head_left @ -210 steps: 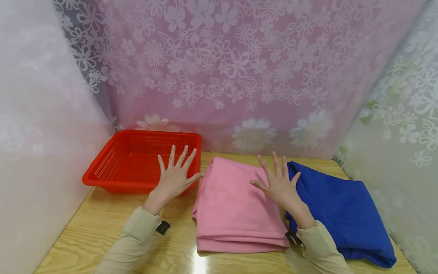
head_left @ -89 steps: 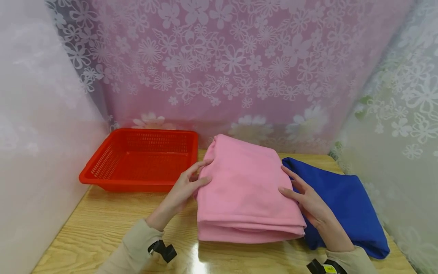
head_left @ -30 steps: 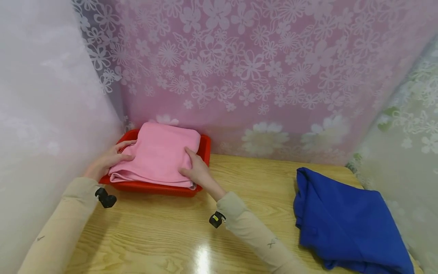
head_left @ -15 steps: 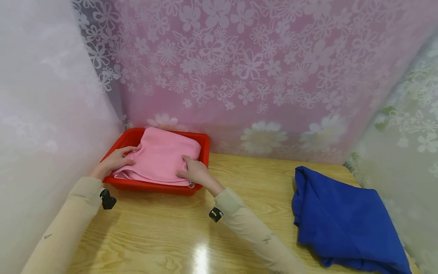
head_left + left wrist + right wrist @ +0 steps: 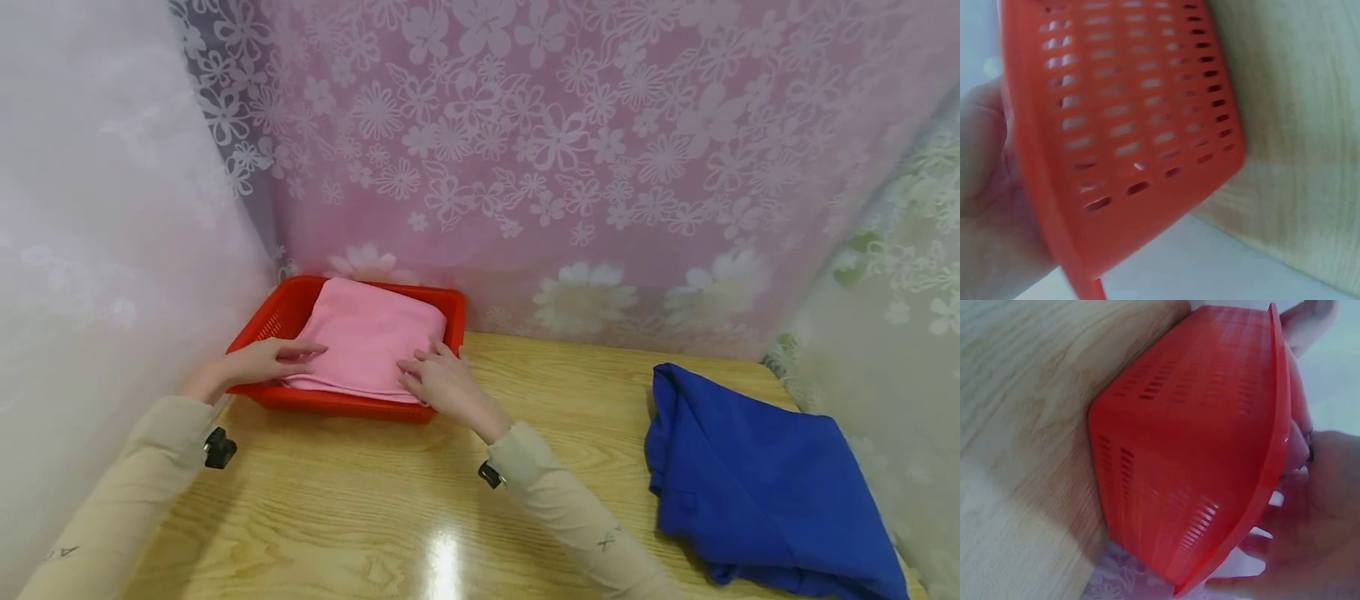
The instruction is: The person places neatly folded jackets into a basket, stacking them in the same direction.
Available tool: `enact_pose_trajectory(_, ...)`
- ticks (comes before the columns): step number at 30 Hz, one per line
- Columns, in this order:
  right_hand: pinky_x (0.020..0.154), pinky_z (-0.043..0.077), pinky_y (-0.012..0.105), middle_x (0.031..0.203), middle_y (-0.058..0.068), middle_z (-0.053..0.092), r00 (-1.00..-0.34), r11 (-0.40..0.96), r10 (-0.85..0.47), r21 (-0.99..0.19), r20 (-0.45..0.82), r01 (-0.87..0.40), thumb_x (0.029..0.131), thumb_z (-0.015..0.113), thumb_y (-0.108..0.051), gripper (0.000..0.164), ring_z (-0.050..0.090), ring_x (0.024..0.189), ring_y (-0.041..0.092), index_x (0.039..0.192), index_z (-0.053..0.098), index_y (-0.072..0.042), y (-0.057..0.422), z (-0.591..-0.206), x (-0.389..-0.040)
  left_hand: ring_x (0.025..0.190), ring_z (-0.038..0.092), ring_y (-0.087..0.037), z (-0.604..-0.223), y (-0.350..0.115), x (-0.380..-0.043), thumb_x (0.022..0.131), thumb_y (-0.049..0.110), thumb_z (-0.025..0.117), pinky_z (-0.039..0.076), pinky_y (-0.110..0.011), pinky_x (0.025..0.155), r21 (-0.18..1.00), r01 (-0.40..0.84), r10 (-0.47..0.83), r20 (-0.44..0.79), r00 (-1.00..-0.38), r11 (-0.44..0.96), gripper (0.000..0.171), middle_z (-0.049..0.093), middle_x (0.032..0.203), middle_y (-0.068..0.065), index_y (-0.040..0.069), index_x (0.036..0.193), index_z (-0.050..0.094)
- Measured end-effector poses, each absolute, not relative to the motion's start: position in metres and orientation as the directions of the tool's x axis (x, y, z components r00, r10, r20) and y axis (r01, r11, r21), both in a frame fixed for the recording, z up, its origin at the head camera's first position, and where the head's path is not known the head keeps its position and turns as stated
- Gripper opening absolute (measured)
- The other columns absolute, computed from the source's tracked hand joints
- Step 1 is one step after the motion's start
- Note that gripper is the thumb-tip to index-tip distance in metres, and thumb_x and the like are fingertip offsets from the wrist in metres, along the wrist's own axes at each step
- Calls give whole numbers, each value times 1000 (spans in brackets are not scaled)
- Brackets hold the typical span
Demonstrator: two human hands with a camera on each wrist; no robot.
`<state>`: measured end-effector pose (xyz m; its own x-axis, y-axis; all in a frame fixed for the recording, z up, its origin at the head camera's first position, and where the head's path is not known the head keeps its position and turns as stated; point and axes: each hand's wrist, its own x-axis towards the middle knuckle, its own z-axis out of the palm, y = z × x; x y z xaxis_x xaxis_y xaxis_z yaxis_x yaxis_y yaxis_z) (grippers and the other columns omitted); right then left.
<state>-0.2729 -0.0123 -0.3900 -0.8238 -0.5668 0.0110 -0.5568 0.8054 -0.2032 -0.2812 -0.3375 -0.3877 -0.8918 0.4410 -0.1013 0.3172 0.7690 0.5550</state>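
A folded pink cloth (image 5: 371, 333) lies inside the red plastic basket (image 5: 337, 403) at the back left of the table. My left hand (image 5: 262, 362) reaches over the basket's left rim, its fairly straight fingers resting on the cloth's left edge. Across from it, my right hand (image 5: 450, 385) touches the cloth's right side with relaxed, spread fingers. In the left wrist view, the slotted basket wall (image 5: 1147, 112) hides most of the left hand (image 5: 991, 187). The right wrist view has the right hand (image 5: 1316, 519) above the basket rim, the fingertips partly hidden behind it.
A folded blue cloth (image 5: 765, 492) lies at the right of the wooden table (image 5: 360, 517). A pink floral curtain (image 5: 510, 167) hangs behind, and pale sheets (image 5: 112, 208) close in the left and right sides.
The pink cloth has gone from mid-table into the basket, carried left by both hands. Since half a second ago it has settled lower, and both hands have loosened from its edges. Blue cloth stays put.
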Motion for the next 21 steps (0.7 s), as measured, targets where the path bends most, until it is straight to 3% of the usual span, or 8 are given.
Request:
enact_pose_trajectory(3, 118, 19, 67, 156, -1, 47, -836, 833, -543, -178, -80, -524, 107, 47, -43, 41, 23, 154, 29, 147, 55, -35, -11, -393, -277, 123, 56, -44, -395, -336, -279, 98, 22, 66, 46, -59, 101, 541, 365, 465, -55, -884, 758, 51, 56, 141, -29, 3, 144, 55)
enact_pose_trajectory(7, 117, 18, 68, 149, -2, 56, -852, 834, -519, -257, -67, -488, 106, 51, -40, 38, 29, 152, 29, 142, 60, -35, -8, -396, -282, 112, 61, -40, -398, -332, -281, 96, 19, 69, 49, -55, 96, 524, 378, 437, 13, -899, 763, 46, 62, 133, -27, 2, 139, 60)
enact_pose_trajectory(9, 116, 24, 66, 133, 0, 68, -861, 809, -508, -330, 21, -486, 104, 56, -36, 34, 37, 147, 32, 136, 67, -30, -3, -397, -283, 108, 63, -39, -397, -326, -280, 97, 21, 69, 52, -52, 91, 498, 368, 392, 61, -918, 785, 42, 66, 127, -25, 5, 135, 65)
enact_pose_trajectory(13, 109, 42, 53, 107, 4, 76, -835, 716, -479, -430, 271, -550, 101, 64, -25, 25, 58, 126, 33, 122, 76, -18, 11, -394, -282, 96, 68, -37, -391, -303, -277, 97, 24, 69, 54, -50, 82, 467, 343, 266, 225, -937, 815, 30, 73, 113, -20, 9, 123, 73)
enact_pose_trajectory(17, 101, 48, 43, 112, 6, 75, -791, 670, -424, -435, 442, -602, 99, 67, -17, 21, 65, 108, 29, 116, 78, -14, 30, -385, -277, 91, 70, -36, -384, -272, -272, 98, 18, 68, 55, -51, 79, 446, 391, 187, 435, -881, 805, 21, 75, 111, -14, 9, 115, 76)
enact_pose_trajectory(21, 99, 50, 44, 117, 5, 74, -778, 685, -368, -417, 510, -598, 98, 68, -18, 21, 65, 110, 29, 117, 77, -15, 54, -380, -271, 87, 71, -34, -378, -239, -267, 98, 19, 68, 57, -49, 71, 403, 431, 149, 568, -809, 807, 18, 77, 102, -11, 9, 110, 77)
